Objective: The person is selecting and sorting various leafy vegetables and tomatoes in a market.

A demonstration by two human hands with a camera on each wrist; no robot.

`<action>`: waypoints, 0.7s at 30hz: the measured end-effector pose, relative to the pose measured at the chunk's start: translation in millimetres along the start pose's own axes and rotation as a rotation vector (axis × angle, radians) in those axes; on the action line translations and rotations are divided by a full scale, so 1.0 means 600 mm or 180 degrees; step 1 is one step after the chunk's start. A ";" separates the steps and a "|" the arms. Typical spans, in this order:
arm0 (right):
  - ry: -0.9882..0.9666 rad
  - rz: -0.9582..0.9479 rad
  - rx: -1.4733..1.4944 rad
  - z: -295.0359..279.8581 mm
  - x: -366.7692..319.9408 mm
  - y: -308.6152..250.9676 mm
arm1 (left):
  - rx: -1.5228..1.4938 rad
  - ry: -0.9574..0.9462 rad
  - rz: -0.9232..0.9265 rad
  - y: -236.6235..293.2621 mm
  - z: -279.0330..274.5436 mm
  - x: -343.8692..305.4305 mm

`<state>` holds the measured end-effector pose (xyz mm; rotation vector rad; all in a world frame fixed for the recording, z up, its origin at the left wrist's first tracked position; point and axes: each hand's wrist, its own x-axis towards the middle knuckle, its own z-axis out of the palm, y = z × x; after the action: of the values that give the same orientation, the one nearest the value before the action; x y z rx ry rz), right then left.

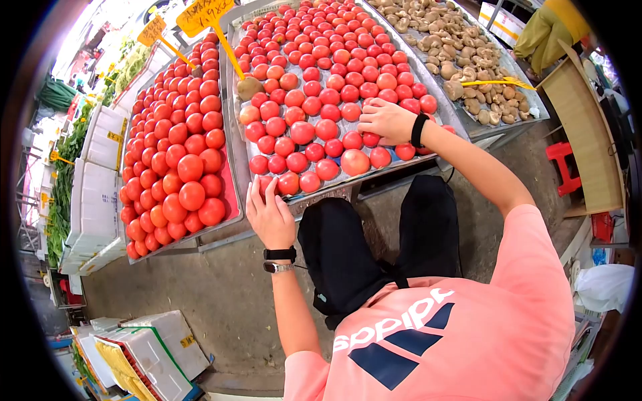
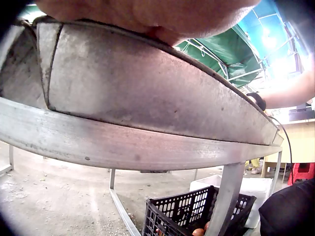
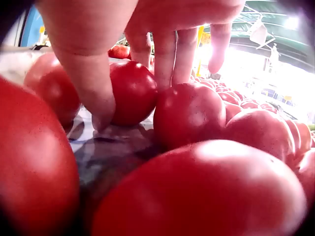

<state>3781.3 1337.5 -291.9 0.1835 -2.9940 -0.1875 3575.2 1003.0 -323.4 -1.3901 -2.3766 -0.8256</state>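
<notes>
Many red tomatoes (image 1: pixel 302 132) lie in a paper-lined metal tray (image 1: pixel 374 175). My right hand (image 1: pixel 388 121) reaches down among them near the tray's right front. In the right wrist view, the thumb and fingers of that hand (image 3: pixel 162 29) are round a tomato (image 3: pixel 132 93), the thumb against its near side; the fingertips are partly hidden behind. My left hand (image 1: pixel 271 217), fingers spread and fairly straight, rests at the tray's front left corner beside a tomato (image 1: pixel 288 183). From the left wrist view, this hand (image 2: pixel 162 17) is over the tray's metal side (image 2: pixel 133 83), holding nothing visible.
A second tray of piled tomatoes (image 1: pixel 175 154) stands at the left, and mushrooms (image 1: pixel 461 50) fill one at the right. Yellow price signs (image 1: pixel 204 16) stick up behind. White foam boxes (image 1: pixel 97 194) stand far left. Under the stand is a black crate (image 2: pixel 182 211).
</notes>
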 end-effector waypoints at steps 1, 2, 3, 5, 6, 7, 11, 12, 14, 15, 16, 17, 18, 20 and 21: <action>-0.0070 0.0047 0.0138 -0.002 0.001 0.002 | 0.0005 -0.0002 0.0006 -0.001 0.000 -0.001; -0.0118 0.0054 0.0255 -0.003 0.001 0.007 | 0.0008 -0.0017 0.0007 -0.002 0.000 -0.001; -0.0163 0.0057 0.0423 -0.005 -0.001 0.013 | 0.0010 -0.0030 0.0007 -0.003 0.000 -0.002; -0.0261 0.0060 0.0755 -0.009 -0.007 0.025 | 0.0009 -0.0039 0.0006 -0.006 0.001 -0.002; -0.0286 0.0030 0.0871 -0.009 -0.007 0.031 | 0.0010 -0.0036 0.0007 -0.007 0.002 -0.002; -0.0308 0.0002 0.0988 -0.008 -0.005 0.035 | 0.0013 -0.0034 0.0009 -0.006 0.002 -0.002; -0.0180 0.0130 0.1273 0.009 0.006 0.037 | 0.0021 -0.0011 0.0004 -0.003 0.000 -0.001; -0.0138 0.0241 0.1380 0.007 0.006 0.034 | 0.0018 -0.0016 0.0003 -0.004 0.001 -0.002; -0.0249 0.0408 0.1329 -0.005 0.004 0.028 | 0.0011 -0.0025 -0.0004 -0.004 0.000 -0.001; -0.0308 0.0486 0.1304 -0.014 0.003 0.024 | 0.0009 -0.0029 -0.0012 -0.003 -0.001 -0.001; -0.0221 0.0294 0.1120 -0.025 -0.002 0.021 | 0.0008 -0.0035 -0.0023 -0.002 -0.002 -0.001; -0.0184 0.0197 0.0824 -0.024 -0.006 0.014 | -0.0003 -0.0025 -0.0024 -0.003 -0.002 -0.002; -0.0147 0.0101 0.0528 -0.024 -0.010 0.006 | -0.0015 -0.0017 -0.0024 -0.003 -0.001 -0.002; 0.0066 -0.0069 -0.0093 0.001 -0.015 0.004 | -0.0014 -0.0018 -0.0027 -0.004 -0.002 -0.003; 0.0061 -0.0154 -0.0143 0.008 -0.014 0.004 | -0.0007 -0.0025 -0.0030 -0.004 -0.003 -0.003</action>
<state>3788.4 1341.3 -297.2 0.2518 -2.9652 -0.2564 3574.0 1000.1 -323.6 -1.3863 -2.3906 -0.8271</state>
